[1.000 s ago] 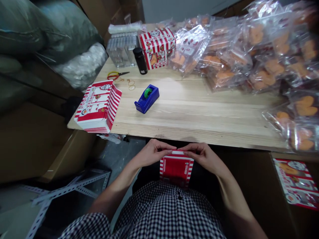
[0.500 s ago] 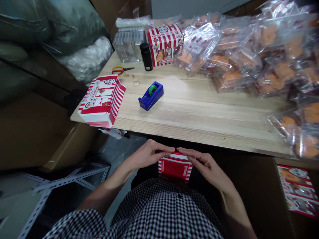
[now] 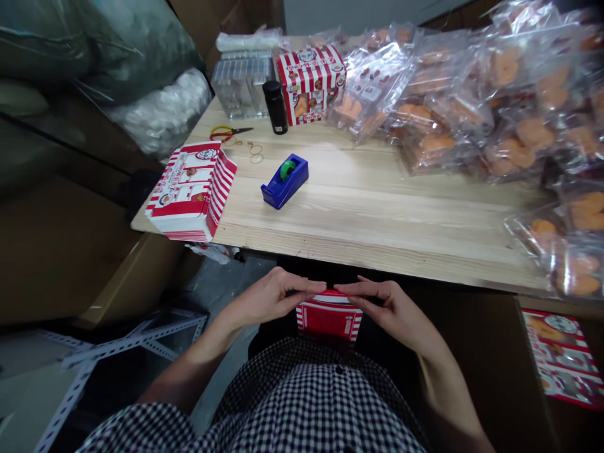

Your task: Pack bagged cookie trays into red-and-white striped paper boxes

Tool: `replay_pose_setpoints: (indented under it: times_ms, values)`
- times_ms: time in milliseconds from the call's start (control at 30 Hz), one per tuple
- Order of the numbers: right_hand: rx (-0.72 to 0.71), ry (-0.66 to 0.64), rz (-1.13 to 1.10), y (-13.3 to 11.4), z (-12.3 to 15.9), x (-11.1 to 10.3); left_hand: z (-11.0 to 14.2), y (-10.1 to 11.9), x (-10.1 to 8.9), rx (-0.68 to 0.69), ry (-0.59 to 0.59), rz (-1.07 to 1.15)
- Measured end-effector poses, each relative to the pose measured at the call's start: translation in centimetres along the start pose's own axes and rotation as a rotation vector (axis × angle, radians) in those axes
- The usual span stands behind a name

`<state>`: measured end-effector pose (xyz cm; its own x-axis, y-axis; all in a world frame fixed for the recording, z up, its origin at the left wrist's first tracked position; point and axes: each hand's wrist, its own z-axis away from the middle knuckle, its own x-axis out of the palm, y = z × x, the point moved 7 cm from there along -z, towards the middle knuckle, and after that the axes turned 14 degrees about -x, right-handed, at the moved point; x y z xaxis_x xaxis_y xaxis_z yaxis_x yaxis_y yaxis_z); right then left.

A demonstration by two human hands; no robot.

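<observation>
Below the table's front edge, a red-and-white striped cardboard box (image 3: 329,318) stands upright against my checked shirt. My left hand (image 3: 268,299) and my right hand (image 3: 382,308) meet above it, fingertips almost touching. Both sets of fingers lie along the box's top edge and hide part of it. The lower end of the box is lost in shadow against my body.
A pine table (image 3: 358,220) lies ahead, bearing a stack of flat striped cartons (image 3: 191,192), a blue tape dispenser (image 3: 284,181), yellow-handled scissors (image 3: 231,132) and bagged orange items (image 3: 472,107). Slotted metal angle bars (image 3: 132,340) lie low at left.
My hands and the box have dropped slightly, with my fingers staying on its top edge. The table view has shifted a little as my head moved.
</observation>
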<state>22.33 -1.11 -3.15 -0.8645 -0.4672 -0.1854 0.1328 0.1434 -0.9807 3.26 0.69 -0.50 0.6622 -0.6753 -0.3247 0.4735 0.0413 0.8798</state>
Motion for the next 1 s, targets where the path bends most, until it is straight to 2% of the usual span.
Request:
replay_pose_setpoints:
  times_ms: [200,300,367,467,567,700,833,1000]
  values:
    - [-0.052,0.171,0.049,0.3,2.3,0.5,-0.3,-1.0,0.5,0.033,0.05,-0.014]
    - [-0.03,0.21,0.062,0.8,2.9,0.3,0.1,-0.5,1.2,0.081,0.009,-0.074]
    - [-0.033,0.218,0.07,1.0,2.9,0.2,0.4,-0.1,1.5,0.107,0.022,-0.162]
    - [-0.088,0.201,0.117,0.8,2.8,0.2,0.9,0.2,1.8,0.152,0.123,-0.251]
    - [-0.145,0.15,0.169,0.3,3.0,0.5,1.2,-0.1,2.2,0.202,0.183,-0.25]
    - [-0.128,0.055,0.185,0.0,3.5,1.0,1.1,-0.7,2.2,0.239,0.178,-0.215]
    - [-0.128,0.057,0.151,-0.2,3.5,1.0,1.0,-0.6,1.9,0.25,0.154,-0.237]
    - [-0.108,0.035,0.111,0.0,3.4,1.0,0.5,0.5,2.1,0.221,0.217,-0.332]
